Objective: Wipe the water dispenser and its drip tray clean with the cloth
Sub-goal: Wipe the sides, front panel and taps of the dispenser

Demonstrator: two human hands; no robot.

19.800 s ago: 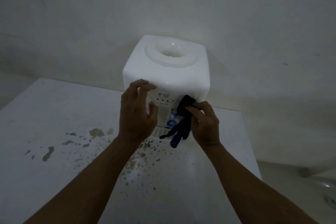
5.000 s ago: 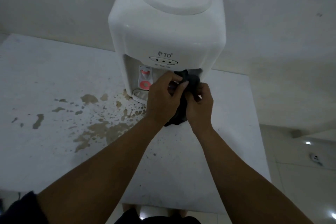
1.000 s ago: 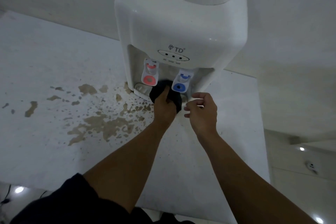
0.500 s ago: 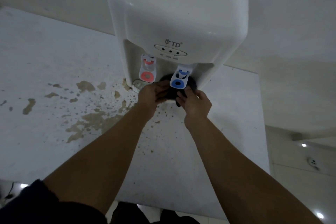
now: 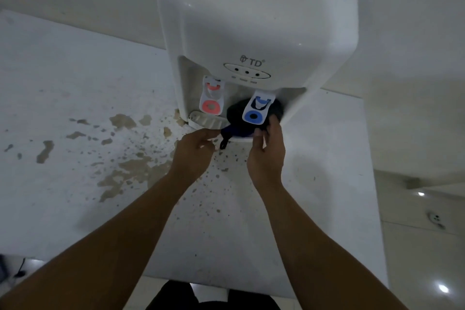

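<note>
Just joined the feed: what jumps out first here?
A white water dispenser fills the top centre, with a red tap and a blue tap side by side. Under the blue tap, the right hand holds a dark cloth on the drip tray. Brown stains spatter the white table to the left.
</note>
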